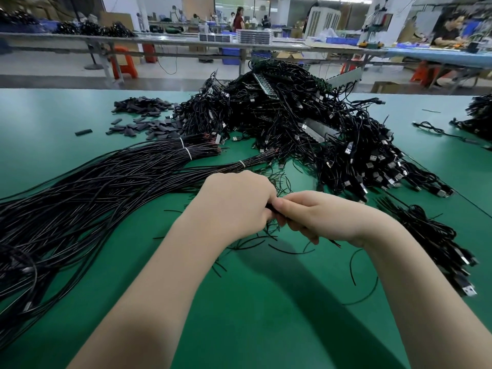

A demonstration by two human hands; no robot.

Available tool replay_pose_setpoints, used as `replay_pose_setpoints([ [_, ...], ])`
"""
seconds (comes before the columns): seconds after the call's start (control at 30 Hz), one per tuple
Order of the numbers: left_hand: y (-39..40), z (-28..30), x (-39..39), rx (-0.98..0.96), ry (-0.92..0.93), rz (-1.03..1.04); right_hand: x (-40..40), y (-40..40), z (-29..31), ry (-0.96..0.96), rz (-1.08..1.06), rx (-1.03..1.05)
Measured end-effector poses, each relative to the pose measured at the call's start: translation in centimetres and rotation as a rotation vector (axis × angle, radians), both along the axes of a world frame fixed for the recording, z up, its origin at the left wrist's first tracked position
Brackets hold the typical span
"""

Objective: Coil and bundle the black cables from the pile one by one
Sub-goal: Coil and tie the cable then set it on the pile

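Note:
A big pile of tangled black cables [306, 129] with USB plugs lies on the green table [253, 315] ahead of me. My left hand [234, 206] and my right hand [319, 217] meet in the middle, both closed on a black cable [269, 209] held between them; most of it is hidden by my fingers. Thin black wire ends [266, 238] hang below the hands. Long tied bundles of black cables [106, 187] stretch to the left.
Finished coiled cables [436, 241] lie at the right. Small black sleeve pieces [143, 118] are scattered at the back left. Loose wire offcuts [354, 265] lie near my right arm. More cables [479, 115] sit at the far right edge. People work at benches behind.

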State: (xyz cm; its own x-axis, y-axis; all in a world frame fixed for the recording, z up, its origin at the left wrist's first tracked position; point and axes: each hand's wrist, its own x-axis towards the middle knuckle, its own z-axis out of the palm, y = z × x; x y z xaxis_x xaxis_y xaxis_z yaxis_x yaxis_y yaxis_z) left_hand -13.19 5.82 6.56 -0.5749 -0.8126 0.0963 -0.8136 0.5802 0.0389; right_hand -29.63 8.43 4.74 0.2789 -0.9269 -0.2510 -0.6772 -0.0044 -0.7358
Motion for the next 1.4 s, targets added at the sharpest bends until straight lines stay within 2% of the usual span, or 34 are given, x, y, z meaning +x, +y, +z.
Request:
replay_pose_setpoints([
  [0.13, 0.0, -0.1, -0.2, 0.029, -0.044, 0.034, 0.0, -0.1, 0.1, 0.061, -0.019, -0.039],
  [0.3, -0.4, -0.2, 0.0, 0.048, -0.063, 0.099, 0.8, -0.4, -0.1, 0.226, -0.062, -0.275],
  [0.47, -0.7, -0.3, 0.1, 0.026, -0.041, 0.041, 1.7, -0.8, -0.7, 0.152, -0.119, -0.359],
  [0.7, -1.2, 0.5, 1.3, 0.163, 0.155, -0.057, 1.6, -0.9, -0.8, 0.142, -0.140, -0.393],
  [0.8, -1.5, 0.1, 1.0, 0.116, 0.061, -0.009, 1.6, -1.0, -1.2, -0.037, -0.137, -0.292],
  [0.87, -1.7, -0.1, 0.9, 0.113, 0.000, 0.026, 1.7, -1.1, -1.6, -0.270, -0.159, -0.150],
  [0.97, -1.9, 0.3, 1.6, 0.140, 0.024, 0.069, 1.8, -1.6, -2.2, -0.579, -0.309, 0.052],
  [1.03, -2.1, 0.5, 2.3, 0.047, 0.046, 0.120, 1.6, -2.3, -2.9, -0.613, -0.433, 0.047],
  [1.13, -2.6, 0.8, 3.3, -0.110, 0.155, 0.252, 0.7, -3.0, -4.5, -0.405, -0.556, -0.176],
  [1.23, -3.1, 1.2, 4.2, -0.171, 0.413, 0.348, -0.5, -3.3, -6.2, 0.083, -0.449, -0.434],
  [1.3, -3.1, 1.3, 4.2, -0.132, 0.587, 0.353, -0.5, -3.3, -7.1, 0.409, -0.273, -0.415],
  [1.33, -3.1, 1.3, 4.1, -0.105, 0.655, 0.348, -0.3, -3.4, -7.5, 0.493, -0.227, -0.380],
  [1.4, -3.0, 1.2, 3.9, -0.045, 0.751, 0.328, 0.2, -3.2, -7.9, 0.531, -0.231, -0.373],
])
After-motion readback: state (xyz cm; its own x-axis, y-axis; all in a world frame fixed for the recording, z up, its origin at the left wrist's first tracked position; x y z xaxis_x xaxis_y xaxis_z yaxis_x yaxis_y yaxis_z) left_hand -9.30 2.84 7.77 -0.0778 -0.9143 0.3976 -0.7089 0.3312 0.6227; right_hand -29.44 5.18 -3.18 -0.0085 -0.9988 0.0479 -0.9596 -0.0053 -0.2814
